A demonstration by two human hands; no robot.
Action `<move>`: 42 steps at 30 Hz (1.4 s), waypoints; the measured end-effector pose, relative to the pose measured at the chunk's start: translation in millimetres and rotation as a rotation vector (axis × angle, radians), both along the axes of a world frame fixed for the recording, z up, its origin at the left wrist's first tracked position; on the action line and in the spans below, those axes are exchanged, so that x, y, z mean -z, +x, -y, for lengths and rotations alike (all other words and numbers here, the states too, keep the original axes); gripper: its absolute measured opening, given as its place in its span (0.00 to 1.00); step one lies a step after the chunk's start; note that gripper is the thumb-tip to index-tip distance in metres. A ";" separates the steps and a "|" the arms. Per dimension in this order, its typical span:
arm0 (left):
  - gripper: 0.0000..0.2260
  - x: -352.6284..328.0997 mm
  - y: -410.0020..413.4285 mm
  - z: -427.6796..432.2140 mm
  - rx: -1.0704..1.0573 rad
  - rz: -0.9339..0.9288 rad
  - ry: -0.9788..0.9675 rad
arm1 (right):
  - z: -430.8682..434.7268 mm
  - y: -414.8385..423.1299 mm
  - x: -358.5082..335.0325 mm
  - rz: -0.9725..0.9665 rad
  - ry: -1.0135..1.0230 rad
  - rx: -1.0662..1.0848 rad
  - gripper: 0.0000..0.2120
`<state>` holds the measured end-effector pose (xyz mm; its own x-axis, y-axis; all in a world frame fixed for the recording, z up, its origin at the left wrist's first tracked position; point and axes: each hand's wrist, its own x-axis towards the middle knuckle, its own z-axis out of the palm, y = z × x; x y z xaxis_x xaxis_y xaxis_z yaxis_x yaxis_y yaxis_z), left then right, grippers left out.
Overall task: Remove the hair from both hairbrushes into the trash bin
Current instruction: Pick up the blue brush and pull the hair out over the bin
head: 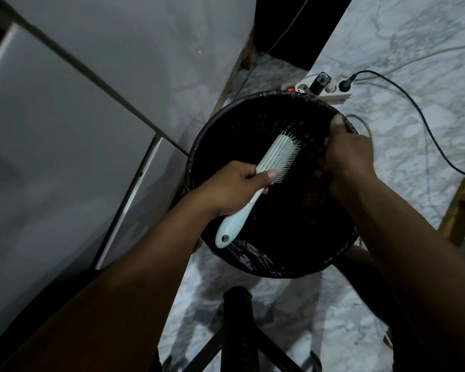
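Observation:
A pale blue-white hairbrush [275, 157] is held over the round black trash bin [253, 253], bristles facing right. My left hand [234, 189] is shut on its handle, thumb lying along the neck. My right hand [346, 157] hovers over the bin's right side near the rim, fingers curled downward; whether it holds hair is hidden in the dark. The bin is lined with a black plastic bag and its inside is too dark to see. Only one hairbrush is in view.
A white power strip [330, 89] with plugs and a red light lies behind the bin, a black cable [424, 122] trailing right. White cabinet fronts [65, 130] stand at left. A wooden leg [459, 208] is at right, a dark stool base [236, 331] below.

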<state>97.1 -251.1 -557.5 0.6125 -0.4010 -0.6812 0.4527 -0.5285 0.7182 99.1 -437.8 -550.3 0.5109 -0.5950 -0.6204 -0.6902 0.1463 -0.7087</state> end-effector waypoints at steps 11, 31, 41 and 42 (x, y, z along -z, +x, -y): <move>0.16 -4.4 1.9 1.8 -0.021 -0.090 -0.109 | -7.7 -9.4 10.0 0.064 0.142 -0.219 0.10; 0.22 5.0 -1.8 -3.9 -0.044 0.119 0.198 | -3.5 -11.7 26.2 -0.113 -0.134 -0.556 0.18; 0.22 -55.0 -25.0 -18.9 -0.159 0.237 0.312 | -12.5 -23.2 -45.9 -0.133 -0.251 -0.792 0.17; 0.22 -71.5 -23.3 -17.9 -0.156 0.267 0.330 | -14.6 -21.7 -61.8 -0.107 -0.272 -0.830 0.14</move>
